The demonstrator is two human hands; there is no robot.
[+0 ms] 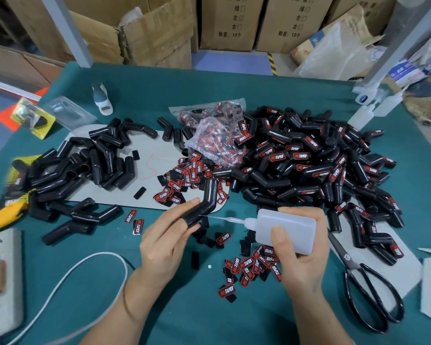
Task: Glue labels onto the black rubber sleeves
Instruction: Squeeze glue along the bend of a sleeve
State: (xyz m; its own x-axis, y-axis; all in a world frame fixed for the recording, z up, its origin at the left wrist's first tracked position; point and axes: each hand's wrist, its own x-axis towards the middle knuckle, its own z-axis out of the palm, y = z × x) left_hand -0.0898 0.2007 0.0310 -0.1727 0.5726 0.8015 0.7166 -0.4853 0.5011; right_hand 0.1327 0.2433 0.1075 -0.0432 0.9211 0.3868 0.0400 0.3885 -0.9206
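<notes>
Head view: the left hand grips a bent black rubber sleeve near its lower end, index finger slipped into the opening and thumb on top, so the flat side of the tube faces the glue tip and stays steady. The right hand wraps a translucent white plastic squeeze bottle of glue laid on its side, its thin needle nozzle reaching toward 9 o'clock and touching, or all but touching, the sleeve — this looks like the gluing step, before a label goes on.

Loose red-and-black printed labels lie at 6 o'clock from the bottle, within easy reach of either hand. Unlabelled sleeves are heaped at 10 o'clock on a grey mat; the finished, labelled heap spreads at 1 o'clock — a sensible left-to-right flow, I judge.

A clear plastic bag at 12 o'clock holds more red-and-black labels, and some have spilled out below it. Black-handled scissors lie at 4 o'clock on the green table cover. Open brown cardboard cartons stand beyond the table; their contents cannot be made out
</notes>
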